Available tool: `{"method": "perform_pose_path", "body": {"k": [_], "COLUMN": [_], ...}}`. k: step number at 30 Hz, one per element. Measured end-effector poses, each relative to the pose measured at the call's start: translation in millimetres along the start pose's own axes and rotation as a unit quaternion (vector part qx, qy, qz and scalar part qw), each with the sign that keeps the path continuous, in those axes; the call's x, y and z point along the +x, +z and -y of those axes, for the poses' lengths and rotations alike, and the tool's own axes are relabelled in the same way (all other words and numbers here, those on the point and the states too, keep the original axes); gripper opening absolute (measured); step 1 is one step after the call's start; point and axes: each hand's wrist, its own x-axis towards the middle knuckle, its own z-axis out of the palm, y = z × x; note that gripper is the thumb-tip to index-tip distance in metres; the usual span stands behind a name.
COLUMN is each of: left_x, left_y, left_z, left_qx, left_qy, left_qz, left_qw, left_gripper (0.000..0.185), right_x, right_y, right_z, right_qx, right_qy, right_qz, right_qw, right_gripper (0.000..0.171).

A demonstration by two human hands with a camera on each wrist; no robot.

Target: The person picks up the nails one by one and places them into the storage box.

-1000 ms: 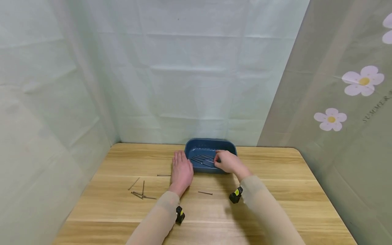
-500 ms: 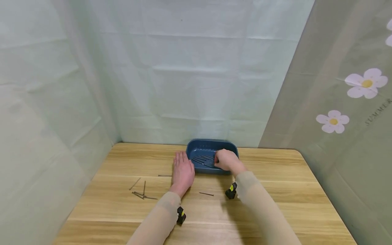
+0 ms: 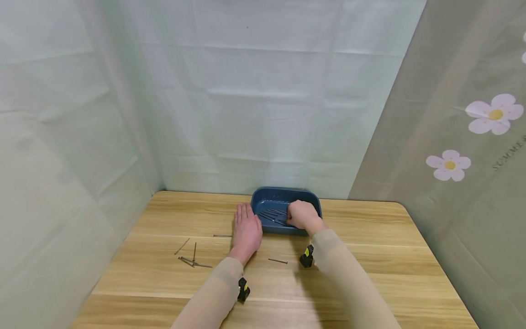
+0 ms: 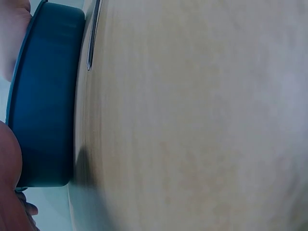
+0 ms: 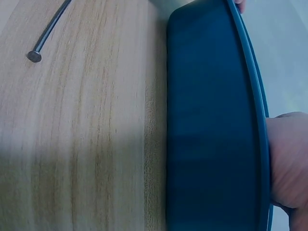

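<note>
Several steel nails [image 3: 269, 215] lie in a dark blue tray [image 3: 287, 230] at the table's back edge. My right hand [image 3: 302, 214] reaches over the tray's front right rim, fingers curled down among the nails. Its fingertips are hidden, so whether it holds a nail cannot be told. In the right wrist view that hand [image 5: 291, 163] shows past the tray rim. My left hand [image 3: 248, 230] lies along the tray's left side, fingers extended forward. A nail [image 3: 222, 236] points toward it from the left. In front of the tray lies a single nail [image 3: 277, 261].
Several loose nails [image 3: 194, 262] lie crossed on the left part of the wooden table [image 3: 390, 274]. Pale cloth [image 3: 267, 114] hangs right behind the table's back edge. More cloth with printed flowers [image 3: 449, 165] hangs at the right.
My right hand has turned and its fingers have lowered into the tray, while its wrist came slightly left. The left hand has stayed beside the tray. The whole view has shifted slightly.
</note>
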Motion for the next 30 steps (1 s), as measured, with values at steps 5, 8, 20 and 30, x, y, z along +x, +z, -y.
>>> {"method": "perform_pose_path", "body": {"k": [5,8,20,30], "left_x": [0.9,1.2,0.1,0.3], "left_y": [-0.2,-0.2,-0.6,-0.8], "left_z": [-0.4,-0.7,0.1,0.2], "left_qx": [0.003,0.005,0.009,0.002], "left_qy": [0.001,0.0,0.001,-0.003], "left_qz": [-0.004,-0.001,0.0,0.0], "left_qw": [1.0,1.0,1.0,1.0], "left_gripper": [0.058,0.058,0.058,0.058], "right_x": [2.9,3.2,1.9,2.5], "right_y": [2.7,3.7,4.6,6.7], "right_z": [-0.5,-0.5,-1.8,-5.2], "right_qx": [-0.009,-0.007,0.008,0.027], "right_qy": [0.006,0.008,0.015,0.013], "right_qz": [0.001,-0.003,-0.012,-0.016], "right_qw": [1.0,1.0,1.0,0.999], "right_gripper": [0.02,0.018,0.021,0.028]}}
